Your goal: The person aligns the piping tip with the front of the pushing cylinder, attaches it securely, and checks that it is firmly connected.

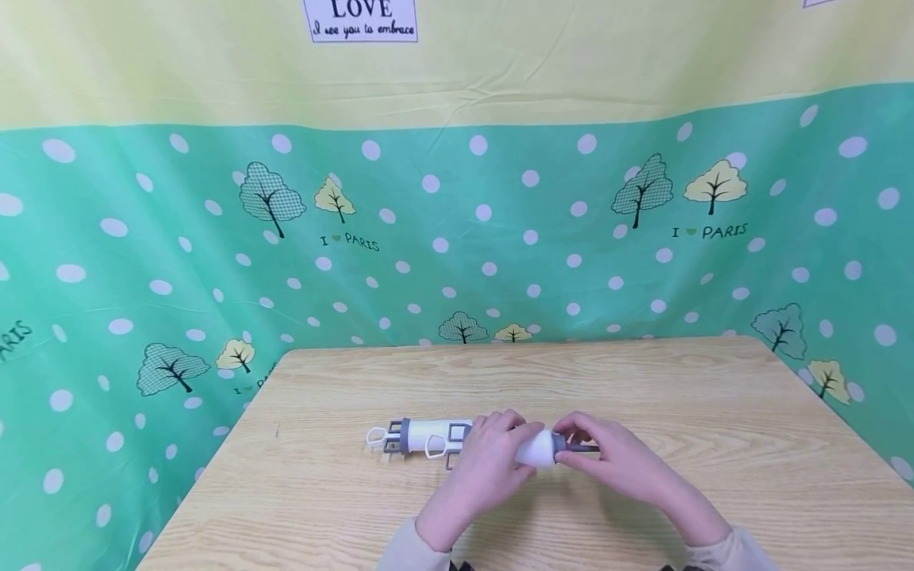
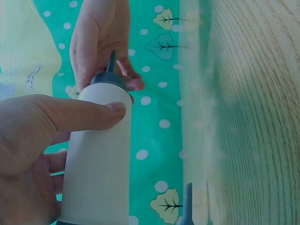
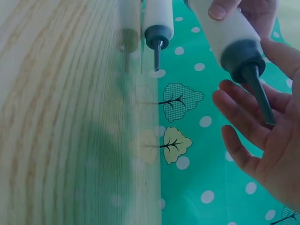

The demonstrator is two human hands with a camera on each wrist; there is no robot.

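My left hand (image 1: 491,458) grips the white barrel of a syringe-like tube (image 1: 535,452), with the thumb laid across it in the left wrist view. The barrel lies sideways in the head view, and its grey nozzle cap (image 2: 108,78) points right. A thin dark tip (image 3: 260,96) sticks out of the cap. Thumb and fingers of my right hand (image 1: 620,458) hold the cap from both sides, the remaining fingers loosely bent under the tip. At the left end, a grey frame with a white loop handle (image 1: 436,446) shows past my left hand.
A second white tube (image 1: 424,434) of the same kind lies on the wooden table (image 1: 321,500) just behind the held one, its loop handle at the left. A green, dotted curtain (image 1: 400,238) hangs along the table's back and sides.
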